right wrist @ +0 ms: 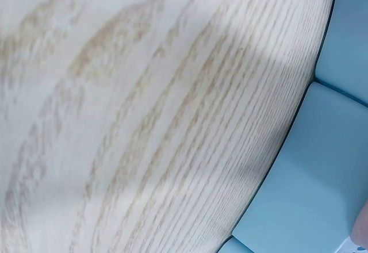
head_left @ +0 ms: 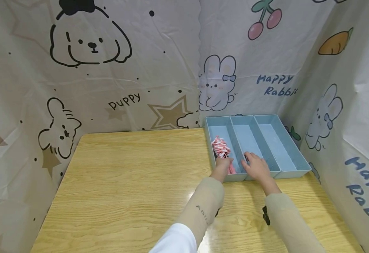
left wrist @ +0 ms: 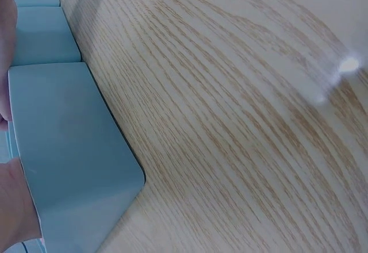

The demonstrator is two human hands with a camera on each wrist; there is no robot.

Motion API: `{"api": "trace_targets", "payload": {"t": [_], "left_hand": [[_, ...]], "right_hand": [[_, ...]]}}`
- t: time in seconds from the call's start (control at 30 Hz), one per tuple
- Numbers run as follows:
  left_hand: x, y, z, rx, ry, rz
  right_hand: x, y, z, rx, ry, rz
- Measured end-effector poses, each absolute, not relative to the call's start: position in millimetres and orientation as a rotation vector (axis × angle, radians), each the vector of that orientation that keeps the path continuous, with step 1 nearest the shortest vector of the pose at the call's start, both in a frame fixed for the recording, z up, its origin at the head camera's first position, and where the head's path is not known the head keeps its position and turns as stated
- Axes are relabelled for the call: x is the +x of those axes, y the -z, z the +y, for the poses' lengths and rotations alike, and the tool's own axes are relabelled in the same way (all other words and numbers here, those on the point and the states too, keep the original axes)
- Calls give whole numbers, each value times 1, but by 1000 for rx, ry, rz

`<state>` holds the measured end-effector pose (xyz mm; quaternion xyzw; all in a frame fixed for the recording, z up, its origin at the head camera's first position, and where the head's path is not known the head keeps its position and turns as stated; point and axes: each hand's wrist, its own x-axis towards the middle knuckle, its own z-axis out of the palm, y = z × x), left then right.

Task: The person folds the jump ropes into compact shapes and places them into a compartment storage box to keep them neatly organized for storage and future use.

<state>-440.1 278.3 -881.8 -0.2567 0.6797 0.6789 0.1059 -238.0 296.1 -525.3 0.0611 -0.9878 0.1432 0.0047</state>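
Observation:
In the head view, three light blue bins point(head_left: 283, 147) stand side by side at the table's far right. My left hand point(head_left: 223, 165) reaches into the left bin and grips a red-and-white striped bundle point(head_left: 221, 147), whose pink tail point(head_left: 232, 168) shows beside the hand. The fingertips are hidden from above. My right hand point(head_left: 257, 168) reaches over the middle bin with fingers spread, the fingertips close to the wall between the left and middle bins. In the left wrist view part of the left hand point(left wrist: 16, 207) shows behind the bin's front wall point(left wrist: 75, 144).
The bins stand on a wood-grain table point(head_left: 133, 182). A white printed cloth point(head_left: 159, 70) hangs behind the table and along its sides, close to the bins' back and right edges.

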Motion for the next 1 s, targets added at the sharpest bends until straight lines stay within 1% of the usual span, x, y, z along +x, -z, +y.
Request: {"api": "trace_targets", "payload": {"t": [0.13, 0.57, 0.7, 0.8, 0.87, 1.0], "left_hand": [[-424, 848, 269, -719, -1992, 2045], [-328, 638, 205, -780, -1964, 1951], [-296, 565, 183, -838, -1985, 1849], [-275, 519, 170, -869, -1940, 1828], [-271, 515, 169, -873, -1921, 1840], [-291, 564, 187, -858, -1924, 1908]], "right_hand": [[-238, 524, 296, 200, -438, -3084], [-238, 522, 295, 213, -442, -3077], [-238, 522, 296, 213, -441, -3071], [-239, 523, 296, 214, -437, -3063], [-239, 523, 296, 215, -433, -3064], [-239, 524, 295, 209, -428, -3073]]}}
